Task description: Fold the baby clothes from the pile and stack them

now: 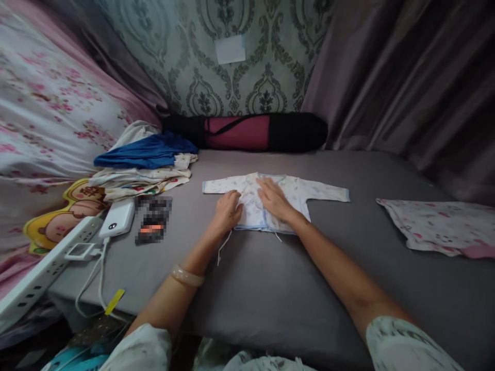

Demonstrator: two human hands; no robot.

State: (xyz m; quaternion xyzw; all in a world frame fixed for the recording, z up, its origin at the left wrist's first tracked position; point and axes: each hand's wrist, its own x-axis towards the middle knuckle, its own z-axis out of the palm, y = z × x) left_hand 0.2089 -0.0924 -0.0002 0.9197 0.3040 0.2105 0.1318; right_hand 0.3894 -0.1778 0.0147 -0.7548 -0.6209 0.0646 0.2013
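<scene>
A small white baby jacket with a faint print and pale blue trim lies spread on the grey sheet, both sleeves stretched out sideways. My right hand rests flat on its front, fingers extended toward the neckline. At the jacket's left side edge, just below that sleeve, is my left hand; its fingers are bent, with the thumb apart from them. Thin white tie strings trail from the bottom hem.
Folded clothes are piled at the back left, near a white power bank, a power strip and a pixelated item. A black and maroon bag lies along the wall. At right is a printed white cloth.
</scene>
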